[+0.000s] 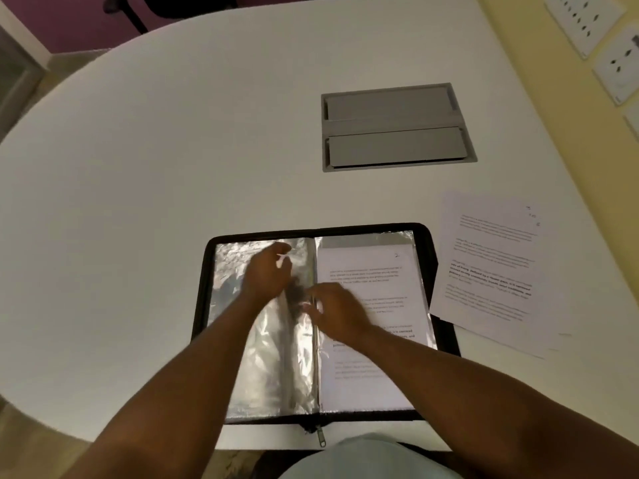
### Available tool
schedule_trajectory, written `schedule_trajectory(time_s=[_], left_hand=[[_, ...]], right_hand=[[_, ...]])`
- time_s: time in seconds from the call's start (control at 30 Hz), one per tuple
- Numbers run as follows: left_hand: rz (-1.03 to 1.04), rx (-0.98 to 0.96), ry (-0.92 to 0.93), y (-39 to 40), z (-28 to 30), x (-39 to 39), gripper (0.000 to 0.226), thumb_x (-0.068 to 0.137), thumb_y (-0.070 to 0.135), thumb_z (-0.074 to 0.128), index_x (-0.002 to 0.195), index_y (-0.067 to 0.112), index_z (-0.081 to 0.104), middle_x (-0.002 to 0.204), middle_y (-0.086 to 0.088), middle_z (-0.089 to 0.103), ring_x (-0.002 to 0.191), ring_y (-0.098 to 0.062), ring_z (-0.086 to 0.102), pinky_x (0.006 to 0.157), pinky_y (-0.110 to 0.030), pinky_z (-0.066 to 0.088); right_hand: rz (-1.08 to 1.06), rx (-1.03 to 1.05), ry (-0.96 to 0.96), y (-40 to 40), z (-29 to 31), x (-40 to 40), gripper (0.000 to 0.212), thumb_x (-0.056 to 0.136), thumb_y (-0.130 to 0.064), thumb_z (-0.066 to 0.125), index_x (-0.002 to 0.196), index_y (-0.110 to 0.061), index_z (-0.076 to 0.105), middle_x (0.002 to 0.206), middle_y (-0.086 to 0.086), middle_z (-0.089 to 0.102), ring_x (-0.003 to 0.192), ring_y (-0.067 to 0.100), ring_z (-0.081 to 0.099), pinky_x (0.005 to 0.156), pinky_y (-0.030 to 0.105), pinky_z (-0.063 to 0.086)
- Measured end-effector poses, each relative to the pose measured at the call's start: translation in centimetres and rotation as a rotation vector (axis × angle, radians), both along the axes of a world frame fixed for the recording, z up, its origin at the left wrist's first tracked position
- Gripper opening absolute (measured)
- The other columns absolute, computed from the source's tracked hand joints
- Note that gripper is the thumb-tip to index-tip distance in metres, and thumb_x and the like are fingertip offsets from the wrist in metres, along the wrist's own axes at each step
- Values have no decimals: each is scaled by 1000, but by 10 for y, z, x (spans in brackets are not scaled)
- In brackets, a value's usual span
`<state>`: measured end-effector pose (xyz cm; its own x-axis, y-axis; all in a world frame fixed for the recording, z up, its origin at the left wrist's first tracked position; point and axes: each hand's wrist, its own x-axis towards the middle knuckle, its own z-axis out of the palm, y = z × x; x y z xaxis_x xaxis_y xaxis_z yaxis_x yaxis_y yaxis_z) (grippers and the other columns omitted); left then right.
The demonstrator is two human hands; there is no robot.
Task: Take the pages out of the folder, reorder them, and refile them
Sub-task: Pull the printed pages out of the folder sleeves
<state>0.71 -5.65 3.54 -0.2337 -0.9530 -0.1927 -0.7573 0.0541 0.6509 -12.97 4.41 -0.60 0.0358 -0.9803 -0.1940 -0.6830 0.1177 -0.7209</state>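
Note:
A black zip folder [207, 271] lies open on the white table [155, 167] in front of me. Its left side shows empty clear plastic sleeves [235, 267]. Its right sleeve holds a printed page [373, 271]. My left hand [268, 273] rests on the left sleeves near the spine, fingers curled; whether it pinches the plastic is unclear. My right hand [337, 312] lies at the spine over the printed page, its fingertips on the sleeve edge. A loose stack of printed pages [491, 271] lies on the table right of the folder.
A grey cable hatch [394, 127] is set into the table beyond the folder. The folder's zip pull [321, 439] hangs at the near table edge. Wall sockets [615, 63] are at the far right. A dark chair [179, 5] stands behind the table.

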Motion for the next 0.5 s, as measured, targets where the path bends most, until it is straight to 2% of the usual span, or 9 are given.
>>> schedule_trajectory(time_s=[0.07,0.13,0.2,0.33,0.43,0.5], left_hand=[[-138,43,-55,6,-13,-21,38,90,19,54,126,11,60,126,-10,63,115,-25,59,95,-28,42],[-262,68,-142,7,-27,-41,44,92,20,54,135,14,53,136,-8,55,124,-24,51,102,-32,40],[-366,49,-206,5,-38,-57,49,94,22,53,141,14,45,146,-7,46,133,-24,42,109,-35,35],[-461,-42,-329,-8,-54,-79,56,96,22,48,149,12,31,157,-8,26,145,-24,24,117,-39,23],[-487,-97,-415,-13,-66,-87,58,98,21,43,151,12,22,160,-10,18,147,-24,18,118,-38,18],[-484,-137,-447,-14,-73,-90,55,99,21,40,151,11,23,159,-10,22,146,-23,20,118,-38,17]], right_hand=[[-82,-49,156,-6,-7,-32,33,90,-27,62,121,-13,64,126,8,62,122,27,54,103,40,43],[-148,-3,311,-11,-12,-66,51,93,-30,59,140,-13,47,148,9,43,138,27,36,115,41,29],[-182,89,434,-16,-16,-97,63,96,-36,53,150,-15,29,158,10,24,146,27,20,119,41,20],[-131,224,597,-25,-25,-134,76,99,-50,39,155,-17,1,162,11,0,150,27,-2,121,42,6],[-78,216,662,-26,-32,-142,79,99,-54,34,155,-13,-3,162,12,2,150,27,-3,122,41,1],[-84,120,670,-26,-35,-141,77,97,-51,42,154,-9,11,160,12,20,149,26,12,121,39,4]])
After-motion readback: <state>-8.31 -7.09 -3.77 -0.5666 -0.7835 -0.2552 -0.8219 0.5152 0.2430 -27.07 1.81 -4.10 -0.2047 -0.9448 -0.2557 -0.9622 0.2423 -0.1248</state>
